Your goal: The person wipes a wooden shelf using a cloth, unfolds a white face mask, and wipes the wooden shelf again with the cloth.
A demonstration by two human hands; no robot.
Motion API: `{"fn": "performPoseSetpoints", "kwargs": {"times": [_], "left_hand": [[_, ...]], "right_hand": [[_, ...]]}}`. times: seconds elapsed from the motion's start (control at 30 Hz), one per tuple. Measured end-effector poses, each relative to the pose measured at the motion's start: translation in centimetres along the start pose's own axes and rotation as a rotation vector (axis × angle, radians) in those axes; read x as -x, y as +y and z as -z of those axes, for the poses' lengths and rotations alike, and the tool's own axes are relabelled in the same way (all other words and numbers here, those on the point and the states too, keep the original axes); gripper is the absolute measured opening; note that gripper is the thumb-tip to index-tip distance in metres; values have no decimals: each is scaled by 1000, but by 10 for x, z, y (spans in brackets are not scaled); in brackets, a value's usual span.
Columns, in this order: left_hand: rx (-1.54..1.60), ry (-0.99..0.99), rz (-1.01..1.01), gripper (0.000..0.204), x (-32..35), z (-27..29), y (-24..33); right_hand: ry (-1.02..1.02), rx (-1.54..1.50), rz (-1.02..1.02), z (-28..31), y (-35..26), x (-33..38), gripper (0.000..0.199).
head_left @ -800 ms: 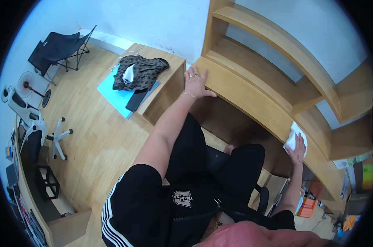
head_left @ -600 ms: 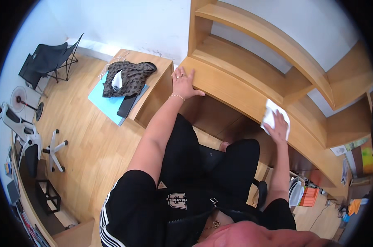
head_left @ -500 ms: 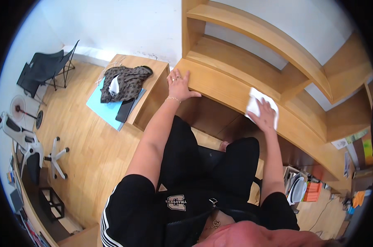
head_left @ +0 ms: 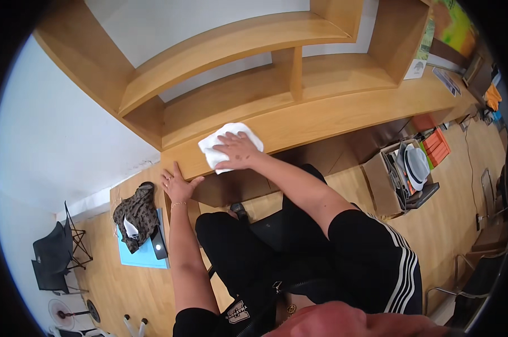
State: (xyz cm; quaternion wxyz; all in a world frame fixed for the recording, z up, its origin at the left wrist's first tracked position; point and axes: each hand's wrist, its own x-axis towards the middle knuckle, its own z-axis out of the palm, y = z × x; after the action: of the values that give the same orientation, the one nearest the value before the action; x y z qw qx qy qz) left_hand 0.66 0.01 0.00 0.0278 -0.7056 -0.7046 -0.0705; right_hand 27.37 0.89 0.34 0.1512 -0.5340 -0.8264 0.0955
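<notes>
A white cloth (head_left: 210,147) lies folded on the light wooden desk top (head_left: 321,119), close to its left end. My right hand (head_left: 238,153) presses down on the cloth, fingers spread over it, and holds it against the wood. At the left corner of the desk my left hand (head_left: 176,186) rests with its fingers apart, holding nothing. The two hands are close together but not touching. Just behind the cloth rises the wooden shelf unit (head_left: 226,106) that stands on the desk.
To the left, a low wooden surface bears a brown patterned garment (head_left: 137,216) and a light blue folder (head_left: 139,257). On the right floor stands a cardboard box (head_left: 382,182) with a pale hat (head_left: 417,167). Farther left are a black folding chair (head_left: 55,253) and a fan (head_left: 61,313).
My right hand has slid the cloth leftward along the desk, nearer to my left hand. The left hand stays at the desk's left corner. The whole view has swung to the right.
</notes>
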Motion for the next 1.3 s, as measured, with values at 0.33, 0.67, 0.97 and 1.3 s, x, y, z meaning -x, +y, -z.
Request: {"fn": "performPoseSetpoints", "kwargs": {"times": [0.33, 0.67, 0.97, 1.3], "left_hand": [[-32, 1, 7, 120, 1, -1, -14], [-10, -5, 0, 120, 0, 4, -3], [-57, 93, -12, 114, 4, -2, -7], [0, 92, 12, 117, 1, -4, -9]], "right_hand": [[1, 189, -248, 84, 158, 113, 83], [193, 280, -823, 146, 302, 219, 85], [202, 278, -1079, 121, 257, 190, 84], [131, 226, -732, 45, 82, 72, 84]]}}
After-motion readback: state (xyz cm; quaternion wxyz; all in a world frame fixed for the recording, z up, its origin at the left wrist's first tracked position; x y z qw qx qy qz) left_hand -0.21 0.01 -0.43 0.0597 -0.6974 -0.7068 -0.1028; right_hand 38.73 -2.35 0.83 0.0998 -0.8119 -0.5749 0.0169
